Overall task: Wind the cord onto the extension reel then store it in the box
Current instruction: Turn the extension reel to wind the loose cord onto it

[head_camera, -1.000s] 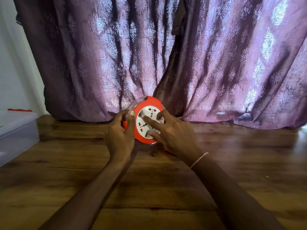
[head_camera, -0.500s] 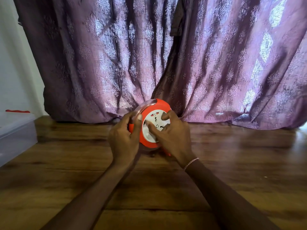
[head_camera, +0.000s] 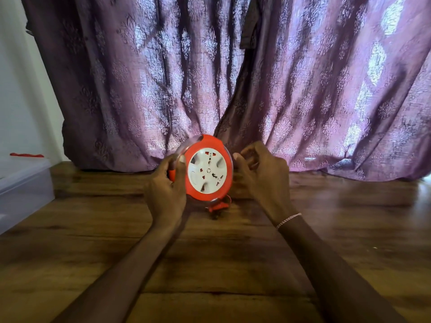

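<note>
A round orange extension reel point(head_camera: 207, 171) with a white socket face stands upright on the wooden floor, facing me. My left hand point(head_camera: 166, 187) grips its left edge, thumb on the front rim. Just to the reel's right, my right hand point(head_camera: 261, 176) hovers with fingers loosely curled, holding nothing and apart from the socket face. A short end of red cord with its plug point(head_camera: 218, 207) lies on the floor under the reel's lower right. The clear plastic storage box point(head_camera: 23, 190) sits at the far left.
A purple patterned curtain point(head_camera: 303, 89) hangs right behind the reel down to the floor. A white wall point(head_camera: 21, 89) stands at the left. Something red point(head_camera: 26, 155) lies on top of the box lid. Wooden floor point(head_camera: 210, 264) stretches toward me.
My right hand has lifted off the white socket face and drawn back to the right. The reel now faces me more squarely, still gripped by my left hand.
</note>
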`<action>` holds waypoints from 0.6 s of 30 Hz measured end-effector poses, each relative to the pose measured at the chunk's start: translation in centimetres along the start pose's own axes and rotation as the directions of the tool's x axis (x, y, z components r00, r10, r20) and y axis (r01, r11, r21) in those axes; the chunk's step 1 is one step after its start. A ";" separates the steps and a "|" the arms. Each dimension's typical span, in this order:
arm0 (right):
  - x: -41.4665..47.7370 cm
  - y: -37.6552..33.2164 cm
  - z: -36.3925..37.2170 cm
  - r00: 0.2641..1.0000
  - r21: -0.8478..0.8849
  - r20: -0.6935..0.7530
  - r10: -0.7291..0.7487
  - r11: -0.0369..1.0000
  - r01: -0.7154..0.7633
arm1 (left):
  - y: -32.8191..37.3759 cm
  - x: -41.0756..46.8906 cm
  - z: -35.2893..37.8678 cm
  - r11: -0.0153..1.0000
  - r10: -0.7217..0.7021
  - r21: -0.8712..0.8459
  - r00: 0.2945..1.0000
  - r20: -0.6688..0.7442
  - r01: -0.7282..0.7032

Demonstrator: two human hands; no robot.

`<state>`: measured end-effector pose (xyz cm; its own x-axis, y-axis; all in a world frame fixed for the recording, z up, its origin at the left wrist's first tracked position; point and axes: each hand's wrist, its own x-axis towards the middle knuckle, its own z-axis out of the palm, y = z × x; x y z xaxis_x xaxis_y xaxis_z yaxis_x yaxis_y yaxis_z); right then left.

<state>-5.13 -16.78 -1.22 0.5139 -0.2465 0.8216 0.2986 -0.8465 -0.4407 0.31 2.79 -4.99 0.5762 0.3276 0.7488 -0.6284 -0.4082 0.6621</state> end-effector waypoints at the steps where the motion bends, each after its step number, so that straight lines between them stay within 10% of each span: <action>1: 0.2 0.5 -0.3 0.994 -0.050 0.001 -0.108 0.993 0.108 | 0.0 0.2 -0.1 1.000 -0.012 -0.011 1.000 -0.008 0.012; 9: -1.4 0.0 1.7 0.803 -0.261 0.331 -0.496 0.770 0.583 | 0.1 0.3 -0.3 1.000 -0.020 -0.020 1.000 -0.024 0.020; 18: -1.7 -1.4 1.4 0.802 -0.338 0.207 -0.561 0.728 0.597 | 1.3 -0.2 -0.6 0.994 0.109 0.012 0.994 0.017 -0.109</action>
<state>-5.28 -14.57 -2.50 0.4111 0.3751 0.8308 0.2521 -0.9227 0.2917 -0.95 2.69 -4.23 0.5130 0.2664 0.8160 -0.6812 -0.4521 0.5758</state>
